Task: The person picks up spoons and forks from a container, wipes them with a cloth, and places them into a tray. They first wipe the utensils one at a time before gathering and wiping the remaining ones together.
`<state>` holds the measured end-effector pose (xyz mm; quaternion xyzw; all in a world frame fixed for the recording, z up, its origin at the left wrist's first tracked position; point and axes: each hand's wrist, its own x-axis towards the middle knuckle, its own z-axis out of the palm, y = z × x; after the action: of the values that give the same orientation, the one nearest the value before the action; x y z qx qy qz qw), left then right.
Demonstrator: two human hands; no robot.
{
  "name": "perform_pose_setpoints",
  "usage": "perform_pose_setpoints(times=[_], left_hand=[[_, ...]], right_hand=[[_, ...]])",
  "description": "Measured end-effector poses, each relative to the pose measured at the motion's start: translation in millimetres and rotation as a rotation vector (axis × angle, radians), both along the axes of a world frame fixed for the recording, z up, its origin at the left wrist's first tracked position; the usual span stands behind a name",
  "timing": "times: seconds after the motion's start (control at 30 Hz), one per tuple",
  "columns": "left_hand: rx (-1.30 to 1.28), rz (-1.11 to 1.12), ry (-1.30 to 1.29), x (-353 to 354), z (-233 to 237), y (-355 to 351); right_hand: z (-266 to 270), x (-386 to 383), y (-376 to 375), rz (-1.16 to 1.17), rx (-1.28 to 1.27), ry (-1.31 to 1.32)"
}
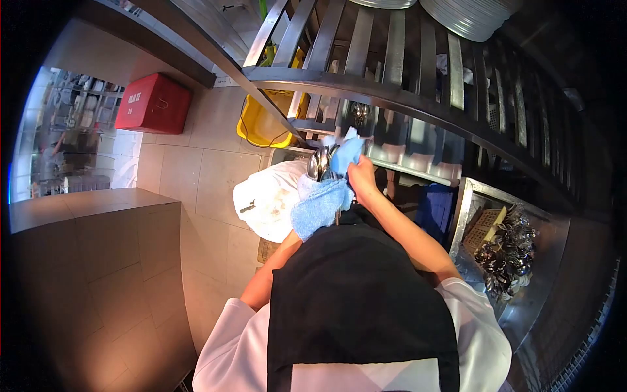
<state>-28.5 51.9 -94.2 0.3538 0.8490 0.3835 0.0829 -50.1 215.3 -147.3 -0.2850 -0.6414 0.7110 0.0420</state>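
Note:
A bundle of shiny metal spoons (319,163) is held up in front of my apron, its rounded ends pointing away from me. Around its lower part is a light blue cloth (320,202), which covers most of my left hand (297,239). That hand grips the bundle through the cloth, with its fingers hidden. My right hand (361,178) is closed on another part of the blue cloth, pressed against the right side of the spoons. Thin handles show just below the cloth.
A white cloth-like bundle (271,199) lies just left of my hands. Ahead stands a slatted metal rack (392,88) with stacked plates (467,19). At right, a metal sink (465,196) holds piled cutlery (506,255). A yellow bucket (264,124) and red box (157,104) stand on the floor.

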Motion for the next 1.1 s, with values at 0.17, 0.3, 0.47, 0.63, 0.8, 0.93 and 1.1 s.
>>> perform_pose_setpoints(times=[0.17, 0.3, 0.47, 0.63, 0.8, 0.93, 1.1], left_hand=[[-0.010, 0.001, -0.005, 2.5, -1.1, -1.7], [-0.016, -0.004, -0.001, 3.2, -3.0, -0.9], [-0.016, -0.008, 0.003, 1.5, -5.9, 0.2], [-0.027, -0.016, 0.012, -2.1, -1.1, -3.5], [-0.036, -0.009, 0.010, -1.0, 0.0, -4.7], [-0.039, -0.014, 0.008, -3.4, -0.6, -1.9], [-0.038, -0.030, 0.006, -5.1, -2.6, 2.9]], right_hand=[[-56.6, -24.8, 45.4, -0.031, -0.184, 0.037], [-28.6, -8.5, 28.6, -0.152, -0.345, -0.074], [-22.8, 17.6, 11.0, 0.191, -0.125, -0.135], [-72.9, -47.6, 50.3, 0.050, -0.748, -0.201], [0.3, -20.3, 50.3, 0.316, -0.736, -0.151], [-14.8, -11.8, 31.2, 0.403, -0.470, -0.054], [-29.5, -32.0, 27.5, -0.063, -0.332, -0.027]])
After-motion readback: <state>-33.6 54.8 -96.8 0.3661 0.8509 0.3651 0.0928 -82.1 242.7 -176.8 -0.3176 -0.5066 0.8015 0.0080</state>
